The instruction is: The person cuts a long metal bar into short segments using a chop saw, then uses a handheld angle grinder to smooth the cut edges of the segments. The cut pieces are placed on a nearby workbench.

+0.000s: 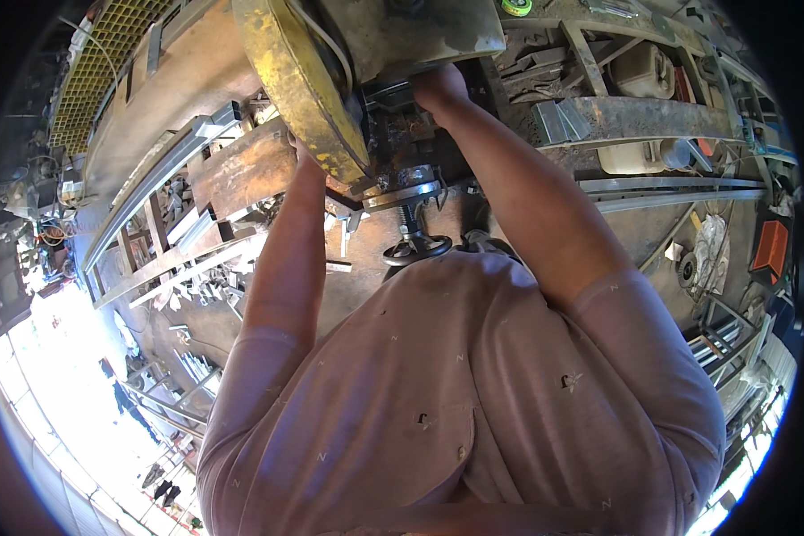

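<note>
A black handwheel point(417, 251) is sitting nearest, just before a round metal clamp point(406, 191). Farther left, a yellow guard point(299, 76) is mostly hiding the left hand point(296, 146); farthest, the right hand point(440, 87) is showing beside a grey housing point(429, 40). I cannot tell either grip.

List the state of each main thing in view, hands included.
Yellow guard: paint chipped and worn
Left hand: mostly hidden behind the guard, grip unclear
Right hand: partly hidden beneath the machine body, grip unclear
Machine body: surface stained
Handwheel: untouched by either hand
Shirt: creased
</note>
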Action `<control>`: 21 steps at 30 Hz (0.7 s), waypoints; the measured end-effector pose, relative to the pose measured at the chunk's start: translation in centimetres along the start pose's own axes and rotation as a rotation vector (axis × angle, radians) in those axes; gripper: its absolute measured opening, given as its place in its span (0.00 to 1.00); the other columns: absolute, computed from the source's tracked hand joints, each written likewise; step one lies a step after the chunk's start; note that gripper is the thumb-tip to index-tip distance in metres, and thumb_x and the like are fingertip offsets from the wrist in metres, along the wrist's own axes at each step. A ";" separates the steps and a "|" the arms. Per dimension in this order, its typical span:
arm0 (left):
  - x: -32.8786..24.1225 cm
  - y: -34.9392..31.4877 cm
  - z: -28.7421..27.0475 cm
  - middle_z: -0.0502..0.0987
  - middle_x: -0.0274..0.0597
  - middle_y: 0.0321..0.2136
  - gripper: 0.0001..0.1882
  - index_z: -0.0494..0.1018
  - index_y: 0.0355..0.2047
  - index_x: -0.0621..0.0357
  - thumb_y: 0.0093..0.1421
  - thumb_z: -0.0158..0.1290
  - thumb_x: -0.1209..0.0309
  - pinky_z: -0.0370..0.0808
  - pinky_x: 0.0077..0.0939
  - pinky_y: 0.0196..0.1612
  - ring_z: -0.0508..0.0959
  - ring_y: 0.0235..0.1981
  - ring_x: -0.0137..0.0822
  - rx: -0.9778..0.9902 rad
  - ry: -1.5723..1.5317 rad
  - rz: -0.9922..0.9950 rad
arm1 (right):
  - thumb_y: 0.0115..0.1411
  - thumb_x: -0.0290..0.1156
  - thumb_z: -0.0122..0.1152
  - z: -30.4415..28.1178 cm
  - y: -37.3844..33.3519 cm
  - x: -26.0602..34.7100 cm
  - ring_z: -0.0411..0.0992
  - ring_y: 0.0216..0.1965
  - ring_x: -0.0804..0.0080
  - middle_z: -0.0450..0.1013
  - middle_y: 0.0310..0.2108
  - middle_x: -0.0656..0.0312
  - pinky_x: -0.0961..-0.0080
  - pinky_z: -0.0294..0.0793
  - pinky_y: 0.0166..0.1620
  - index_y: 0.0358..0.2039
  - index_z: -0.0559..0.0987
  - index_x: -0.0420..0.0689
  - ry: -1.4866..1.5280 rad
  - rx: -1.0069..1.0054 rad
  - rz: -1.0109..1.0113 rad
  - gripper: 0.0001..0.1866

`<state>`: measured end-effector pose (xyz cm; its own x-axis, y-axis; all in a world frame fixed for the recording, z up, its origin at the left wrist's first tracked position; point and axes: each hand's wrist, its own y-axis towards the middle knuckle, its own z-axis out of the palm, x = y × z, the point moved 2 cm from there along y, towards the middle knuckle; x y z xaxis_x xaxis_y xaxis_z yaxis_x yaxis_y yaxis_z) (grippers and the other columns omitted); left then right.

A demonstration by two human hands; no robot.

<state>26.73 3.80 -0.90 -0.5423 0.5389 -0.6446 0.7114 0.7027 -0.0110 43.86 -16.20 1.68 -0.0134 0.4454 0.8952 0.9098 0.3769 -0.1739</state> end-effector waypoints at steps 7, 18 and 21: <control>-0.1 0.0 -0.3 0.82 0.56 0.45 0.26 0.76 0.54 0.61 0.60 0.62 0.57 0.77 0.44 0.53 0.82 0.48 0.54 -0.003 0.005 0.002 | 0.62 0.36 0.68 -2.1 -1.4 -0.7 0.76 0.28 0.63 0.79 0.32 0.53 0.61 0.75 0.32 0.49 0.81 0.36 0.109 0.214 0.261 0.20; -0.3 -0.7 -0.6 0.83 0.55 0.44 0.25 0.76 0.52 0.61 0.61 0.62 0.57 0.77 0.44 0.52 0.82 0.46 0.53 0.004 0.016 0.005 | 0.60 0.26 0.66 -2.8 -2.8 0.1 0.64 0.17 0.74 0.72 0.21 0.62 0.70 0.61 0.20 0.54 0.80 0.38 0.141 0.417 0.268 0.20; -0.2 -0.8 -0.5 0.83 0.54 0.44 0.24 0.76 0.52 0.61 0.61 0.62 0.57 0.77 0.44 0.51 0.82 0.46 0.53 0.007 0.020 0.005 | 0.61 0.25 0.65 -2.9 -3.2 0.5 0.59 0.16 0.78 0.68 0.21 0.65 0.72 0.57 0.20 0.56 0.79 0.41 0.363 0.451 0.374 0.21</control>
<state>26.00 3.35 -0.40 -0.5476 0.5512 -0.6296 0.7169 0.6971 -0.0132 42.12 -19.52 3.86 0.4790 0.3406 0.8090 0.5635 0.5873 -0.5810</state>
